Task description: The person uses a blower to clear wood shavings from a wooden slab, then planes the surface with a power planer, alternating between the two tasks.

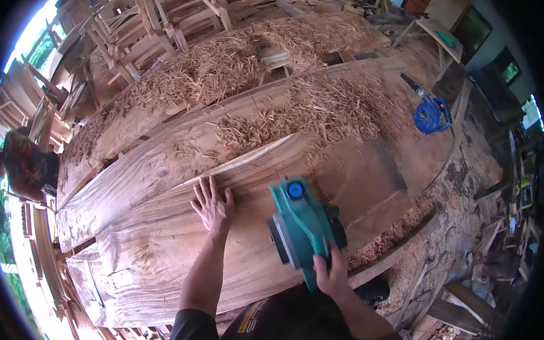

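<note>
A teal electric planer with a blue front knob rests on a broad wooden slab. My right hand is wrapped round its rear handle. To the left of the planer, my left hand lies flat on the slab near its far edge, fingers spread and holding nothing. Bold dark grain runs along the slab's surface. The planer's underside is hidden.
Heaps of wood shavings cover the boards beyond the slab. A blue blower lies at the right. Wooden frames are stacked at the back left. Another person is at the far left.
</note>
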Available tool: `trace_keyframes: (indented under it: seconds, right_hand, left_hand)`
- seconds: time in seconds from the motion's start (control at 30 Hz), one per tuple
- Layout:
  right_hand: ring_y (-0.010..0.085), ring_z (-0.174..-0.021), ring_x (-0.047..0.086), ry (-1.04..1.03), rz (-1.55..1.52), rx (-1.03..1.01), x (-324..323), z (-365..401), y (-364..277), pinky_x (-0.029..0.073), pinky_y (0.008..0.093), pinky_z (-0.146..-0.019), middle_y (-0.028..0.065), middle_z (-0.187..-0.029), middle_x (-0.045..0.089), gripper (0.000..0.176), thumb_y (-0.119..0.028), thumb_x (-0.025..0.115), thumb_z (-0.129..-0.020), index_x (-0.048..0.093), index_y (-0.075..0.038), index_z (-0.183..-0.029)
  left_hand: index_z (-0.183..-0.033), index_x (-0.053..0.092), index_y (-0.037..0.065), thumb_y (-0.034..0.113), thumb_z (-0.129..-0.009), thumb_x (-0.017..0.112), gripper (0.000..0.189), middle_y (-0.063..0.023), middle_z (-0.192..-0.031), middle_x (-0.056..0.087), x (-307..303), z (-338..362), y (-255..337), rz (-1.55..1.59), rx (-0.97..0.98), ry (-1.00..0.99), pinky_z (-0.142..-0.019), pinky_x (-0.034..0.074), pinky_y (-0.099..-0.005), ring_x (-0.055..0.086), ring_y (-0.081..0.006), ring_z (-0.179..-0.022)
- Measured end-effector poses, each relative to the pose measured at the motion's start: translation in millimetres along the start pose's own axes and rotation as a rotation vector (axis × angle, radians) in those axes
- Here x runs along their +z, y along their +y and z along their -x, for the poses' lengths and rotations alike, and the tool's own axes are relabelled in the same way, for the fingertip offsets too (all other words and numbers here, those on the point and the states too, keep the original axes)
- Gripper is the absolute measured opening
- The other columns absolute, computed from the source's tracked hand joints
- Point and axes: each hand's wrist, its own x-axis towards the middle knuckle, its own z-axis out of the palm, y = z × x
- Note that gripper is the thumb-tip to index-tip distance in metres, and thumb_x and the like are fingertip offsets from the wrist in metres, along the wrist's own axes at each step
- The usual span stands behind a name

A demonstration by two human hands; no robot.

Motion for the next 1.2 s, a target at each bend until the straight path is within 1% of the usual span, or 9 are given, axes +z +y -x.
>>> trace_keyframes:
  seconds: [0.23, 0.33, 0.47, 0.53, 0.6, 0.7, 0.83, 1.07, 1.2]
  right_hand:
    - [0.0469, -0.087, 0.069, -0.05, -0.076, -0.093, 55, -211, -38, 0.055, 0.0503, -0.072, 0.0271, -0.094, 0.07, 0.047, -0.04, 0.057, -0.102, 0.056, -0.006, -0.135]
    - [0.0466, -0.093, 0.069, -0.074, -0.142, -0.078, 60, -225, -39, 0.055, 0.0502, -0.075, 0.0291, -0.1, 0.069, 0.047, -0.041, 0.055, -0.103, 0.054, -0.006, -0.135]
    - [0.0452, -0.095, 0.07, -0.108, -0.139, 0.0, 19, -139, -35, 0.054, 0.0473, -0.079, 0.0284, -0.103, 0.069, 0.049, -0.032, 0.055, -0.103, 0.049, -0.004, -0.143]
    - [0.0369, -0.087, 0.071, -0.084, -0.085, -0.02, -4, -69, -1, 0.054, 0.0427, -0.076, 0.0226, -0.099, 0.069, 0.049, -0.025, 0.056, -0.103, 0.047, -0.001, -0.144]
    - [0.0193, -0.077, 0.062, -0.117, -0.142, 0.079, -37, 7, -4, 0.052, 0.0356, -0.073, 0.0136, -0.091, 0.064, 0.049, -0.016, 0.057, -0.1, 0.047, 0.006, -0.143]
    - [0.0171, -0.067, 0.063, -0.072, -0.057, 0.128, -66, 112, 21, 0.053, 0.0328, -0.066, 0.0088, -0.076, 0.064, 0.055, -0.022, 0.058, -0.095, 0.046, 0.008, -0.139]
    - [0.0153, -0.064, 0.061, -0.073, -0.042, 0.175, -67, 127, 22, 0.051, 0.0295, -0.064, 0.0074, -0.072, 0.062, 0.05, -0.023, 0.054, -0.096, 0.047, 0.007, -0.136]
    - [0.0121, -0.064, 0.056, -0.04, -0.131, 0.006, -14, -4, -7, 0.048, 0.0274, -0.061, 0.0046, -0.076, 0.057, 0.038, -0.016, 0.049, -0.103, 0.049, 0.004, -0.135]
    - [0.0144, -0.059, 0.061, 0.02, -0.227, 0.009, 21, -111, -28, 0.048, 0.0321, -0.054, 0.0054, -0.071, 0.06, 0.03, -0.025, 0.056, -0.103, 0.059, -0.004, -0.125]
  left_hand:
    - [-0.159, 0.035, 0.014, 0.048, -0.098, 0.052, 0.072, -0.0147, -0.167, 0.027, 2, -1, 0, -0.015, -0.004, 0.036, -0.121, 0.015, -0.0631, 0.02, -0.0361, -0.155]
    - [-0.158, 0.037, 0.015, 0.048, -0.097, 0.052, 0.071, -0.0145, -0.166, 0.029, 4, 0, -2, -0.018, 0.019, 0.072, -0.12, 0.017, -0.0643, 0.023, -0.0366, -0.154]
    - [-0.158, 0.036, 0.015, 0.05, -0.098, 0.051, 0.071, -0.0136, -0.166, 0.028, 1, 2, -1, 0.001, 0.005, 0.055, -0.121, 0.016, -0.064, 0.021, -0.0361, -0.154]
    - [-0.159, 0.035, 0.016, 0.051, -0.098, 0.05, 0.072, -0.0128, -0.167, 0.028, 4, 1, -4, -0.003, 0.011, 0.058, -0.122, 0.014, -0.064, 0.02, -0.0359, -0.155]
    - [-0.161, 0.032, 0.016, 0.051, -0.098, 0.048, 0.073, -0.0118, -0.168, 0.025, 0, 0, 0, 0.005, -0.008, 0.011, -0.122, 0.012, -0.0638, 0.017, -0.0355, -0.156]
    - [-0.161, 0.031, 0.015, 0.051, -0.099, 0.045, 0.073, -0.0122, -0.169, 0.021, 4, -1, -2, 0.003, -0.023, -0.01, -0.123, 0.011, -0.0635, 0.014, -0.0358, -0.157]
    - [-0.161, 0.03, 0.015, 0.05, -0.1, 0.044, 0.072, -0.0126, -0.17, 0.02, 4, 0, -3, -0.007, -0.007, -0.015, -0.123, 0.01, -0.0635, 0.013, -0.0367, -0.157]
    - [-0.161, 0.031, 0.015, 0.05, -0.1, 0.045, 0.071, -0.0125, -0.169, 0.021, 4, 1, -2, -0.011, -0.02, 0.0, -0.123, 0.011, -0.0633, 0.015, -0.0372, -0.156]
    - [-0.16, 0.033, 0.015, 0.05, -0.099, 0.046, 0.071, -0.0128, -0.168, 0.024, 9, -3, -3, -0.004, -0.005, 0.058, -0.122, 0.013, -0.0634, 0.018, -0.0365, -0.156]
